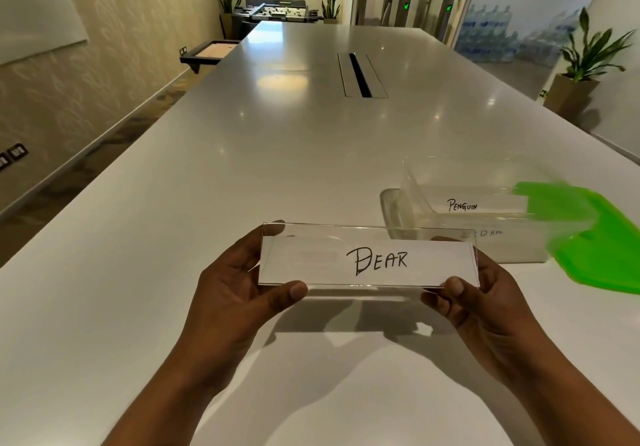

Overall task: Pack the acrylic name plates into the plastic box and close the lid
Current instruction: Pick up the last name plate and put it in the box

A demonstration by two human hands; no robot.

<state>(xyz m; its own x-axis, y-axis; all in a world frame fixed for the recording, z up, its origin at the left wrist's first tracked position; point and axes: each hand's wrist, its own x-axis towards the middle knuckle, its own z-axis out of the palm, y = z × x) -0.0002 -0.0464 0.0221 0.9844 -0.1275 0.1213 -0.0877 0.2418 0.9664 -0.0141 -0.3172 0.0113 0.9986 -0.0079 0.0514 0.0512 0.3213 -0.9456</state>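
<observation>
A clear acrylic name plate (311, 262) with a white paper slip reading "BEAR" hangs above the white table (277, 154). My left hand (235, 286) grips its left end and my right hand (485, 300) grips its right end. Just beyond it to the right stands the clear plastic box (394, 217), open. Inside the box is another name plate (485, 203) reading "PENGUIN", and a further one shows faintly through the front wall. The green lid (602, 237) leans against the right side of the box.
A long cable slot (360, 75) is set into the table's middle, far ahead. The table's left edge runs along a carpeted aisle. A potted plant (585, 64) stands off the right side.
</observation>
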